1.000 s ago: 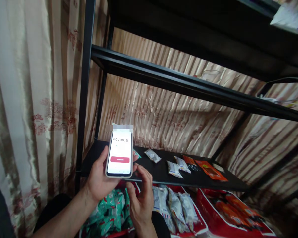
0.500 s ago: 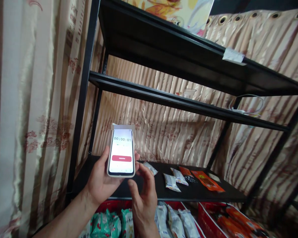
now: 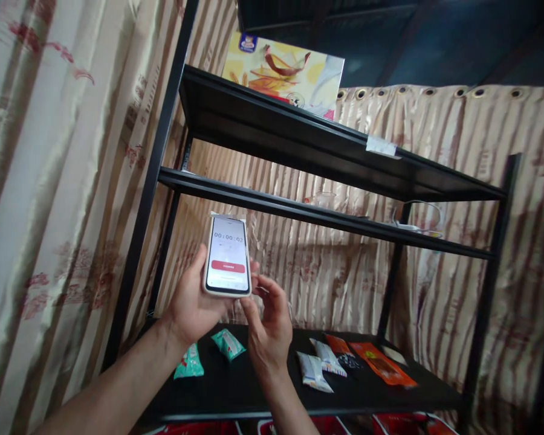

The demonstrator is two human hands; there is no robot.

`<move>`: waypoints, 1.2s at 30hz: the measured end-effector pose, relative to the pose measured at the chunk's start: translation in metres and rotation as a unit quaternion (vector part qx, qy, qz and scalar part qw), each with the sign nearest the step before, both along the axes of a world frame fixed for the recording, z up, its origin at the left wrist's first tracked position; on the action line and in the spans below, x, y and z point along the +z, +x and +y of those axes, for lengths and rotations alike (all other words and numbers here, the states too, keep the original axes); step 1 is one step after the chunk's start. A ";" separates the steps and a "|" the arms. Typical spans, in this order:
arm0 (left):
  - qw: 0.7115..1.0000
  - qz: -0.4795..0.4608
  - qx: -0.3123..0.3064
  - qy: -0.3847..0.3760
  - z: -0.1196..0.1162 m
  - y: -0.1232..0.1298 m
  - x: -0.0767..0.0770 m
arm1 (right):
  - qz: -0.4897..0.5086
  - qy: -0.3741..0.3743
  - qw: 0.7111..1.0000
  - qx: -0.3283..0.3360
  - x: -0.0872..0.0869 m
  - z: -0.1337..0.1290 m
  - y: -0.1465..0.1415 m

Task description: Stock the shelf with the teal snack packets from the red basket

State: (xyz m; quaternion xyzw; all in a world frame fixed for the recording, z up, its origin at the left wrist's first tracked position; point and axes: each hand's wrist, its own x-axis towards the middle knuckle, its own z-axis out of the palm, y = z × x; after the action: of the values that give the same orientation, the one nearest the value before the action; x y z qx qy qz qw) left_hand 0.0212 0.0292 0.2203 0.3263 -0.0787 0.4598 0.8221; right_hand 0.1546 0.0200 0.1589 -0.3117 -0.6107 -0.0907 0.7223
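Note:
A mobile phone (image 3: 228, 257) in a pale case lies upright in my left hand (image 3: 194, 308), screen towards me. The screen shows a timer reading 00:00:02 above a red button. My left thumb runs along the phone's left edge, and its fingertips come round the right side. My right hand (image 3: 271, 323) is at the phone's lower right corner, fingers curled and thumb just under the corner, apparently pinching it. Below my hands, green snack packets (image 3: 228, 344) and white packets (image 3: 314, 370) rest on the black shelf (image 3: 236, 396).
Orange packets (image 3: 383, 362) lie further right on the same shelf. A middle shelf (image 3: 299, 208) carries a clear cup (image 3: 323, 199) and a white cable (image 3: 417, 226). A yellow box (image 3: 285, 75) stands on top. Red boxes (image 3: 199, 428) sit below, and curtains (image 3: 63, 241) hang around the rack.
The view has tilted up, showing more of the rack's top and less of the red boxes. The timer went from 01 to 02. My right thumb has come closer to the phone's corner.

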 end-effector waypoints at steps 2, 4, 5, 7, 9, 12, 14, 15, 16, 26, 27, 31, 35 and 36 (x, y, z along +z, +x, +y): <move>1.000 -0.009 0.004 0.018 0.004 0.002 0.012 | 0.001 0.012 1.000 -0.007 0.013 0.005 0.001; 0.999 -0.012 0.003 0.032 0.009 0.003 0.025 | 0.004 0.020 1.000 -0.010 0.029 0.009 0.001; 0.999 -0.012 0.003 0.037 0.012 0.004 0.033 | 0.003 0.024 1.000 -0.008 0.037 0.012 0.000; 0.999 -0.011 0.007 0.047 0.018 0.005 0.049 | 0.003 0.034 0.999 0.000 0.054 0.017 0.000; 0.998 -0.013 0.020 0.057 0.024 0.007 0.065 | 0.003 0.043 0.999 0.004 0.072 0.023 -0.001; 0.997 -0.017 0.037 0.066 0.034 0.007 0.089 | -0.008 0.061 0.998 0.017 0.097 0.036 -0.002; 0.996 -0.022 0.050 0.065 0.043 0.007 0.103 | -0.014 0.075 0.997 0.021 0.113 0.045 -0.004; 0.996 -0.024 0.056 0.063 0.047 0.006 0.109 | -0.017 0.079 0.997 0.021 0.120 0.050 -0.006; 0.996 -0.025 0.061 0.060 0.052 0.006 0.115 | -0.019 0.081 0.996 0.020 0.127 0.054 -0.007; 0.997 0.016 0.071 0.023 0.090 0.003 0.167 | -0.027 0.076 0.996 0.024 0.180 0.091 -0.010; 0.997 0.024 0.076 0.014 0.092 0.004 0.172 | -0.029 0.072 0.997 0.021 0.184 0.094 -0.009; 0.994 0.048 0.093 -0.013 0.102 0.007 0.186 | -0.040 0.063 0.997 0.000 0.197 0.105 -0.005; 0.993 0.063 0.101 -0.027 0.114 0.008 0.191 | -0.055 0.051 0.996 -0.041 0.205 0.109 -0.003; 0.992 0.065 0.102 -0.030 0.117 0.008 0.192 | -0.056 0.047 0.996 -0.048 0.206 0.110 -0.003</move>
State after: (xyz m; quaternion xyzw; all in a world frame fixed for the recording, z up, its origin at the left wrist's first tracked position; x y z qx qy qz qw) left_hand 0.0295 0.1460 0.4122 0.3376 0.0226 0.5211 0.7835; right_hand 0.1518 0.1300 0.3653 -0.3008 -0.6298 -0.1714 0.6953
